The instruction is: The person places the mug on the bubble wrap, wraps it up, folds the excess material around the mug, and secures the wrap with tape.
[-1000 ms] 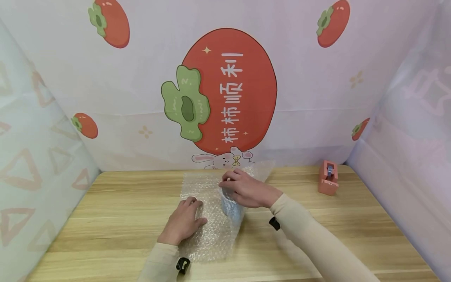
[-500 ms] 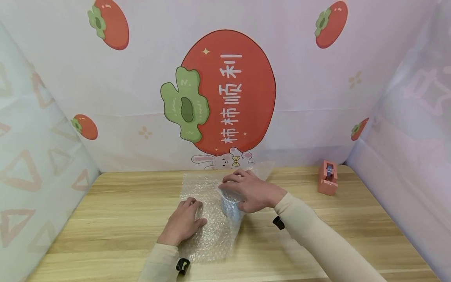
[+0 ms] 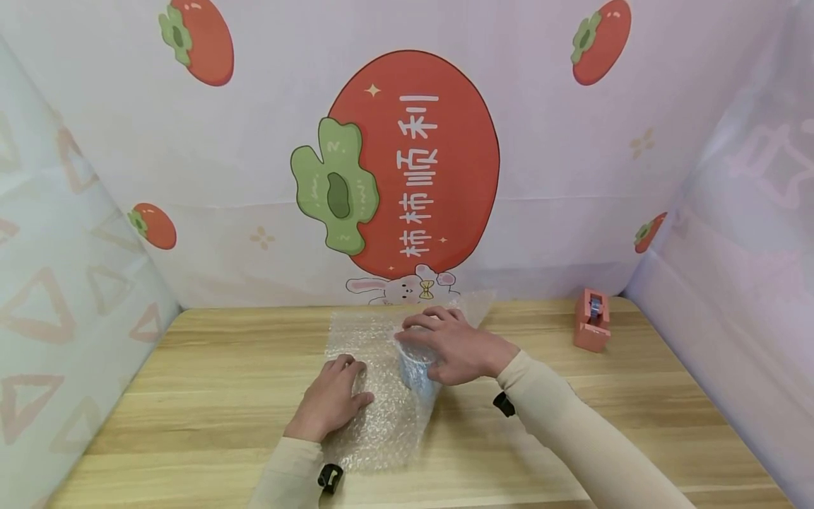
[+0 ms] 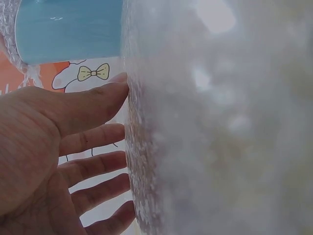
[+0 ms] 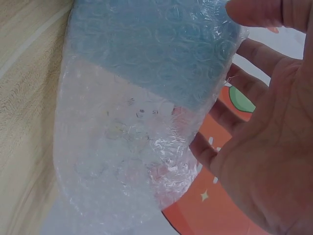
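R hand [image 3: 454, 346] arches over the top of the job, fingers spaced and curled, thumb on the near side, holding the clear plastic bubble wrap [image 3: 375, 435] where it folds over the light-blue cylindrical cup w/ pale rim [image 3: 416, 375]; can't tell if it's also clasping the cup thru the plastic. L hand [image 3: 333, 396] has fingers spread, tips resting on the flat part of the sheet, nothing pinched. Cup's on the sheet between the hands, nearer R, seemingly upright, base hidden; its L-facing side shows bare in the left wrist view, so prob. only partly covered. Main risk: wrap springing back if R fingers ease off, b/c nothing visible fastens it & the stuff looks stiff. Next: cup tipping or sliding, b/c R hand bears on it from above and a sideways pull on the fold would drag the rim; L hand touches only the sheet, so it'd steady the wrap, not the cup. Loose far corner may also stay out of the fold, as it sticks up by the white fabric backdrop w/ red persimmon prints [image 3: 553, 191], which limits room at the back. Coral-pink boxy tape dispenser [image 3: 592, 322] sits well apart, back R of the pale wood-grain table [image 3: 222, 396]; R forearm crosses the near side, so reaching it w/ the R hand means letting go of the fold.
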{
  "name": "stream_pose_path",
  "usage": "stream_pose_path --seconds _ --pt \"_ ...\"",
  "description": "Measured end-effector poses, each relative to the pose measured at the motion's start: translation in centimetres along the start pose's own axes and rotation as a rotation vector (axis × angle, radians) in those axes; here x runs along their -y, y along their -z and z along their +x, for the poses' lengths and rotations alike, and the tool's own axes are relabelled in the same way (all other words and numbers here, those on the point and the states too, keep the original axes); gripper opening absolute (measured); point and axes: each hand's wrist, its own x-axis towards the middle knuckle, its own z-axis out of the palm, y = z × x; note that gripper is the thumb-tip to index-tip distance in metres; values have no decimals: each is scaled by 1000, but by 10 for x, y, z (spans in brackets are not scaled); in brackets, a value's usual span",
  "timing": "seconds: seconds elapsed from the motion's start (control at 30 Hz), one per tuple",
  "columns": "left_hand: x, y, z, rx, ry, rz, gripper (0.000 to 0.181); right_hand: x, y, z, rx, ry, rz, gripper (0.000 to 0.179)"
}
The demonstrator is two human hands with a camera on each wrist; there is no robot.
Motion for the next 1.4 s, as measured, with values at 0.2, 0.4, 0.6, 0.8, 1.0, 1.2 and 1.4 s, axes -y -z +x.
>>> stream_pose_path --seconds 0.2,0.4,0.6,0.8,1.0,1.2,1.4 --pt "0 -1 0 0 -1 3 49 -1 1 1 20 -1 50 68" --pt "-1 0 0 2 -4 4 49 -2 3 1 55 -19 89 66" --pt "-1 2 0 6 -2 7 49 -4 4 1 54 -15 111 62" --pt "-1 0 2 7 1 7 50 -5 3 0 27 23 86 60" --pt "0 -1 3 14 3 6 50 -6 0 1 5 31 76 60" --pt "0 1 2 10 -17 9 48 -7 -2 3 -4 24 95 58" --pt "1 5 4 32 -9 -3 47 -7 -3 4 -8 15 106 57"
